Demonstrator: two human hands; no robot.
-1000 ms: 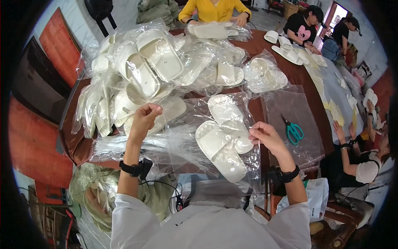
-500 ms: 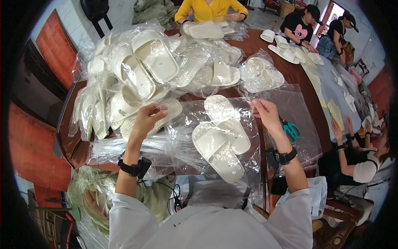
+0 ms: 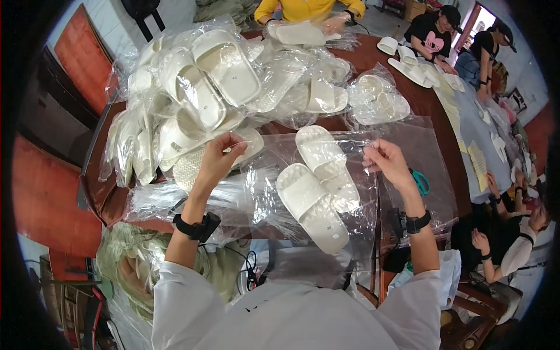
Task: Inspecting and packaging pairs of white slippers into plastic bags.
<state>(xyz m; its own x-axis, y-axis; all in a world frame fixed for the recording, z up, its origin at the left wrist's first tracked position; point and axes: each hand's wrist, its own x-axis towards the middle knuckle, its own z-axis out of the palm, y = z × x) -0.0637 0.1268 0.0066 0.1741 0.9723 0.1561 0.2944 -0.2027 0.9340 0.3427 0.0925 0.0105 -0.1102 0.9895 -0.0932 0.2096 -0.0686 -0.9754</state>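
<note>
A pair of white slide slippers (image 3: 318, 201) lies in front of me in a clear plastic bag (image 3: 262, 192), one slipper overlapping the other. My left hand (image 3: 220, 158) is closed in a pinch at the bag's upper left edge, just beside a bare white slipper sole at the pile. At the upper right corner of the same bag, my right hand (image 3: 386, 163) pinches the film between thumb and fingers. The bag's top edge stretches between both hands. Teal-handled scissors (image 3: 421, 182) lie partly hidden beyond my right wrist, on another clear sheet of film.
A large heap of bagged white slippers (image 3: 204, 76) covers the table's left and far side. A bundle of clear strips or film (image 3: 192, 195) lies near the front edge. Across the brown table (image 3: 434, 108) a person in yellow (image 3: 309, 9) handles a bagged pair; other people work at right.
The whole view has shifted slightly, moving the table things rightward in the picture. Both my hands keep their pinch on the bag. A co-worker's hand at the right has drawn back from the table.
</note>
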